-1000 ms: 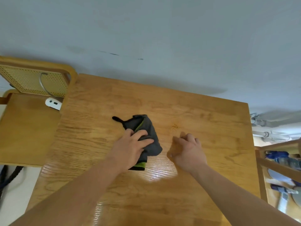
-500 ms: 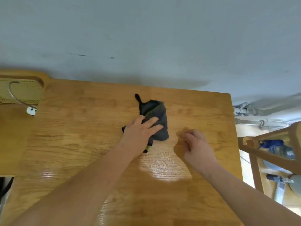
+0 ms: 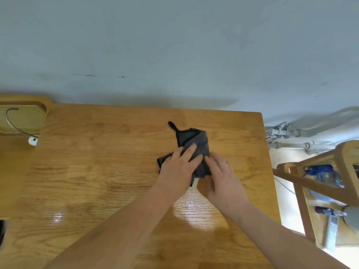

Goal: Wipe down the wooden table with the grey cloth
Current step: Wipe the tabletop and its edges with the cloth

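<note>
The left hand lies flat, fingers spread, pressing the cloth onto the table; it grips nothing, only pins. The cloth sits bunched in the far middle-right of the tabletop, its long axis running away from the person, a dark loop pointing to the far edge. Most of it lies just beyond the fingertips. The right hand rests open against the cloth's right edge, fingers touching the fabric. Both hands are equally near. Half a second ago the right hand was apart from the cloth, loosely curled; now it has joined.
</note>
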Available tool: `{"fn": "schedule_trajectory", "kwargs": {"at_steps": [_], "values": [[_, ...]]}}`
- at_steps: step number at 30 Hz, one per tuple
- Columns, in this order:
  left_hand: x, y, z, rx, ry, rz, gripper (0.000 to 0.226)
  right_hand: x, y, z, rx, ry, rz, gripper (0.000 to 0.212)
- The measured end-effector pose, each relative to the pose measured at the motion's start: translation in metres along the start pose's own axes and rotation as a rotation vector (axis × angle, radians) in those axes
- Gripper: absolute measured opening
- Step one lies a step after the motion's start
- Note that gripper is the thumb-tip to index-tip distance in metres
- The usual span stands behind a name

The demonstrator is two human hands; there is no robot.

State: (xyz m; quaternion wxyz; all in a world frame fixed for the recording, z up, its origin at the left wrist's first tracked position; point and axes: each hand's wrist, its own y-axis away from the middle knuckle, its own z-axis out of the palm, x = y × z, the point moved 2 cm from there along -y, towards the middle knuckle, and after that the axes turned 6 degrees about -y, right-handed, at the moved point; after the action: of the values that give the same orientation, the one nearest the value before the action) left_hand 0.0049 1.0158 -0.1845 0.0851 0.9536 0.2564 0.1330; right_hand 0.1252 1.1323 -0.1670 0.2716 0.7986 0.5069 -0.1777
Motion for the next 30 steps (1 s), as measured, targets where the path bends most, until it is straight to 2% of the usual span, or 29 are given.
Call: {"fn": "schedule_trajectory", "kwargs": {"at_steps": [2, 3, 5, 7, 9, 11, 15, 18, 23, 26, 30], "values": [[-0.01, 0.005, -0.012, 0.084, 0.15, -0.147, 0.059, -0.006, -0.011, 0.013, -0.098, 0.06, -0.072, 0.066], [-0.018, 0.007, -0.017, 0.072, 0.178, -0.203, 0.058, -0.008, -0.019, 0.02, -0.136, 0.093, -0.098, 0.07], [-0.036, 0.008, -0.026, -0.036, 0.153, -0.301, 0.059, -0.01, -0.034, 0.028, -0.194, 0.165, -0.098, 0.08], [-0.05, 0.006, -0.032, -0.198, 0.072, -0.369, 0.068, -0.008, -0.043, 0.029, -0.209, 0.247, -0.063, 0.08], [-0.057, -0.002, -0.034, -0.311, 0.012, -0.381, 0.084, -0.001, -0.046, 0.022, -0.192, 0.298, -0.043, 0.072], [-0.059, -0.014, -0.035, -0.357, -0.036, -0.369, 0.093, 0.014, -0.049, 0.007, -0.179, 0.334, 0.002, 0.066], [-0.054, -0.037, -0.033, -0.343, -0.149, -0.361, 0.102, 0.08, -0.063, -0.047, -0.057, 0.347, 0.242, 0.062], [-0.05, -0.04, -0.021, -0.438, -0.114, -0.379, 0.118, 0.123, -0.072, -0.077, -0.025, 0.32, 0.387, 0.06], [-0.051, -0.04, -0.016, -0.432, -0.083, -0.4, 0.125, 0.098, -0.07, -0.045, 0.095, 0.334, 0.477, 0.054], [-0.05, -0.043, -0.018, -0.438, -0.067, -0.415, 0.126, 0.069, -0.045, -0.011, 0.089, 0.325, 0.304, 0.056], [-0.048, -0.044, -0.02, -0.44, -0.045, -0.416, 0.125, 0.096, -0.016, -0.022, -0.097, 0.428, -0.068, 0.057]]}}
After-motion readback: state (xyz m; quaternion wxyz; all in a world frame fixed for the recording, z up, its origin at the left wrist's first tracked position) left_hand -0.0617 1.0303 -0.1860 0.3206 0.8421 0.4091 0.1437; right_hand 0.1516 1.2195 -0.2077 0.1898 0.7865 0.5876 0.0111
